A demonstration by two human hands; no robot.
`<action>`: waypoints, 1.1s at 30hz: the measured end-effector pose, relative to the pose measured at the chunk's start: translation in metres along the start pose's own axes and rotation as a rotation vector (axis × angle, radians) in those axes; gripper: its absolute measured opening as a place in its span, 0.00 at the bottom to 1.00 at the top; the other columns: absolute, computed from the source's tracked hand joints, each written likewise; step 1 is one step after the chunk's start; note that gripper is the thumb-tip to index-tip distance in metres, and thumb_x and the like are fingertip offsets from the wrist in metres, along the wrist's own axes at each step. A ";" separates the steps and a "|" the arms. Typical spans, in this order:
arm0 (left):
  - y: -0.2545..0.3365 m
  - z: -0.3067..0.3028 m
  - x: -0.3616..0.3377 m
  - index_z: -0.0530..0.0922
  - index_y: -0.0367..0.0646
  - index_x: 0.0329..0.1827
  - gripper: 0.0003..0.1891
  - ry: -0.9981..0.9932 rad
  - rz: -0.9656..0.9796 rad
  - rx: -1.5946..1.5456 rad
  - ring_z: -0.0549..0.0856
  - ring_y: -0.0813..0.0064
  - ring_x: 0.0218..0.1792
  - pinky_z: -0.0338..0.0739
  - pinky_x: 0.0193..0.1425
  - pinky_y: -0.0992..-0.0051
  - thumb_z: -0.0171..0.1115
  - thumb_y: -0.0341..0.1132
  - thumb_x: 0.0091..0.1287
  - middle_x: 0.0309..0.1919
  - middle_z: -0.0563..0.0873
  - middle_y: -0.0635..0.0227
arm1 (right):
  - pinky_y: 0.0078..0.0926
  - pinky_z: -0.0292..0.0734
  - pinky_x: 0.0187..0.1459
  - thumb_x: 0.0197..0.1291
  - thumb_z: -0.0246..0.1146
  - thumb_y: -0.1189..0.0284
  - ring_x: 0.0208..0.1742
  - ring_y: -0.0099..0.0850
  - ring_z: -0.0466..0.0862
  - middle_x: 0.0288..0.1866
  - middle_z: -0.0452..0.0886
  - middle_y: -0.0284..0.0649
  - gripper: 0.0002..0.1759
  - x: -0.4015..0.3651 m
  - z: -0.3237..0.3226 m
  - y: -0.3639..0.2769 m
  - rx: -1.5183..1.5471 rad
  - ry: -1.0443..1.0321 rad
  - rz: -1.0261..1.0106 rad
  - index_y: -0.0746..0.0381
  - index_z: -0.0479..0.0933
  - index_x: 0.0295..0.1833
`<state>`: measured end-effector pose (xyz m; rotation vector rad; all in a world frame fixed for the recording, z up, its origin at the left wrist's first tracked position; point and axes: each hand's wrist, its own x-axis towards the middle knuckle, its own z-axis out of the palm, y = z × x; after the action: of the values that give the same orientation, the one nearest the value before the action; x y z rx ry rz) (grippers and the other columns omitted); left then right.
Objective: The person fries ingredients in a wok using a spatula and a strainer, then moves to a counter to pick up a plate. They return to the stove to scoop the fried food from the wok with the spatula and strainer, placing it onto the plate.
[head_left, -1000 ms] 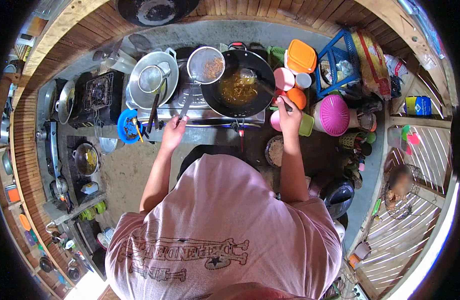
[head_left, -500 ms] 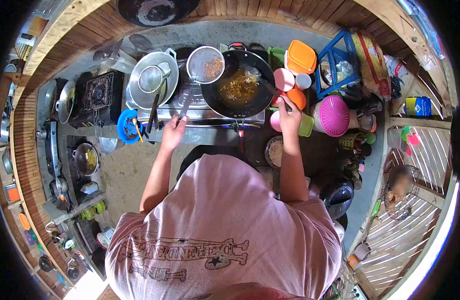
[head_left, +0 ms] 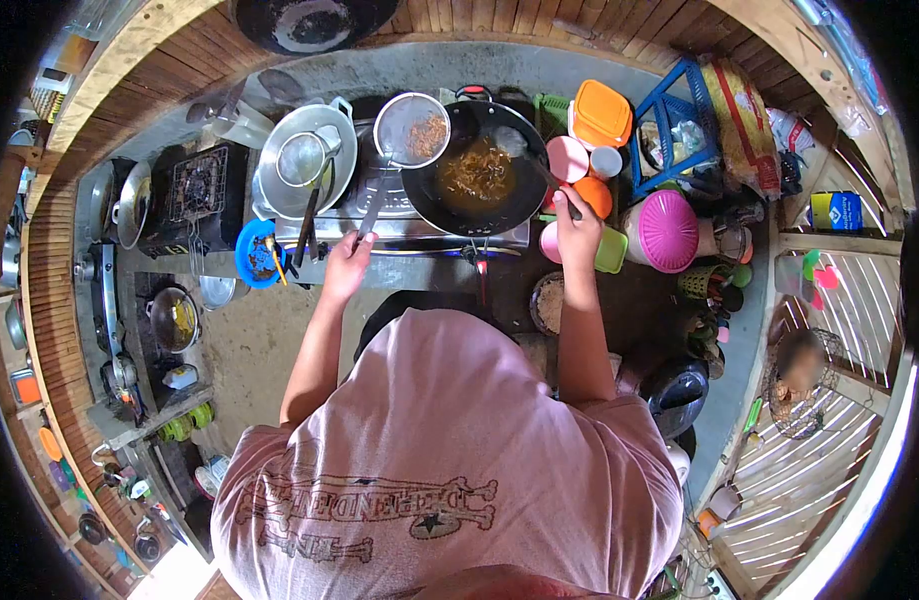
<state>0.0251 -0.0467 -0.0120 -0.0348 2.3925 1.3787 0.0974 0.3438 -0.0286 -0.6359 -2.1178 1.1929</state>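
Note:
My left hand [head_left: 349, 262] is closed around the handle of a round mesh strainer [head_left: 396, 112]. Browned fried bits [head_left: 426, 136] lie in its mesh, level with the left rim of a black wok [head_left: 426, 203]. Inside the wok, thin golden-brown strips [head_left: 479, 172] sit in bubbling oil. My right hand [head_left: 578, 230] grips the dark handle of a cooking turner [head_left: 511, 141], whose head is at the wok's upper right, beside the strips. The wok rests on a gas stove [head_left: 384, 228].
Left of the strainer stands a large metal pot [head_left: 269, 170] with a smaller strainer [head_left: 301, 158] across it. A blue bowl [head_left: 249, 262] is at the counter's left front. On the right are an orange container [head_left: 601, 110], a pink-lidded tub [head_left: 667, 232] and a blue basket [head_left: 644, 165].
The turner's head has shifted slightly up and right within the wok. The strips have gathered and look browner, with foam on them. My left hand and the strainer stay nearly still.

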 end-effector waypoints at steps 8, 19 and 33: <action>0.002 -0.001 -0.003 0.84 0.39 0.48 0.16 -0.001 0.018 0.003 0.69 0.85 0.25 0.64 0.30 0.77 0.58 0.44 0.76 0.22 0.72 0.80 | 0.30 0.81 0.44 0.63 0.71 0.64 0.39 0.37 0.89 0.38 0.89 0.47 0.13 0.003 0.003 0.001 -0.020 -0.023 -0.003 0.62 0.87 0.45; 0.000 -0.001 -0.002 0.84 0.37 0.48 0.18 0.000 0.034 0.006 0.70 0.85 0.26 0.65 0.31 0.77 0.58 0.45 0.76 0.23 0.74 0.80 | 0.30 0.82 0.42 0.63 0.71 0.64 0.37 0.36 0.89 0.38 0.89 0.47 0.14 -0.005 0.007 0.011 0.073 -0.057 0.026 0.63 0.87 0.46; 0.000 -0.002 -0.002 0.84 0.38 0.49 0.16 -0.006 0.029 -0.013 0.69 0.86 0.23 0.62 0.27 0.77 0.58 0.43 0.76 0.21 0.72 0.81 | 0.31 0.81 0.43 0.63 0.71 0.65 0.39 0.35 0.89 0.39 0.89 0.49 0.12 -0.002 0.006 0.008 0.092 -0.026 0.047 0.62 0.87 0.46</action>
<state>0.0264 -0.0482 -0.0102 0.0002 2.3886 1.4055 0.0952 0.3432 -0.0384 -0.6349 -2.0660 1.3229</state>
